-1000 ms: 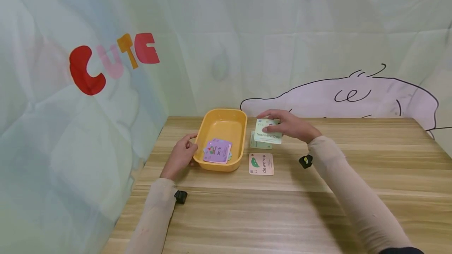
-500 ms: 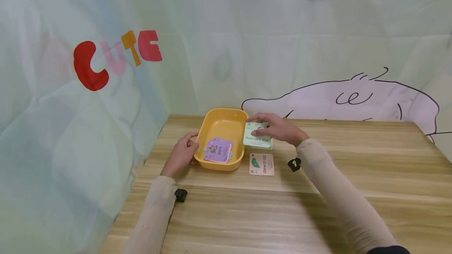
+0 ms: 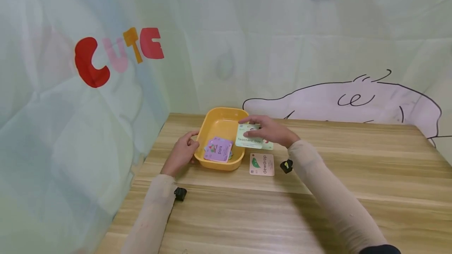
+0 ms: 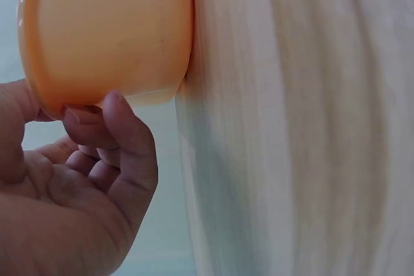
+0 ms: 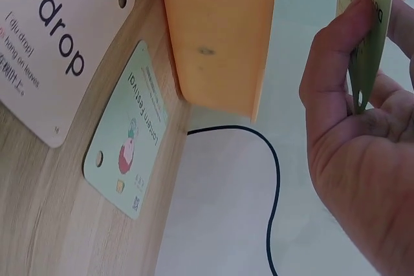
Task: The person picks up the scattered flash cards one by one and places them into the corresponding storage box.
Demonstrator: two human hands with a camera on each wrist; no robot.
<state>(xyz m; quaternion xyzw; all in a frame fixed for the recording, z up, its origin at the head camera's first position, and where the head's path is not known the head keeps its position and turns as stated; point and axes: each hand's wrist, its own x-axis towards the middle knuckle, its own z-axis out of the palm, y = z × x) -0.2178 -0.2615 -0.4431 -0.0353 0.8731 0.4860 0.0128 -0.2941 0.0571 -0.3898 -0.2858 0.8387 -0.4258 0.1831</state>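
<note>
My right hand [image 3: 274, 129] pinches a light green "Teachers' Day" flash card [image 3: 243, 142] over the right rim of a yellow plastic tray [image 3: 220, 127]. Seen from the right wrist, the thumb lies on one face of that card, with fingers behind it. My left hand [image 3: 180, 155] holds the tray's left side; in the left wrist view its thumb is at the rim and curled fingers touch the outer wall. Inside the tray, a purple "park" card [image 3: 218, 150] lies over other cards, mostly hidden. A green "Lantern Festival" card [image 5: 132, 135] lies on the table beside the tray, partly covered in the head view.
A pink "dewdrop" card [image 3: 262, 164] lies on the wooden table [image 3: 226, 211], right of the tray's near end. Behind the table hangs a printed cloth backdrop [image 3: 197, 50], close to the tray's far end. Each wrist carries a small black camera.
My right hand has moved left with the "Teachers' Day" card, from above the "Lantern Festival" card to over the tray's right rim. The left hand stays at the tray.
</note>
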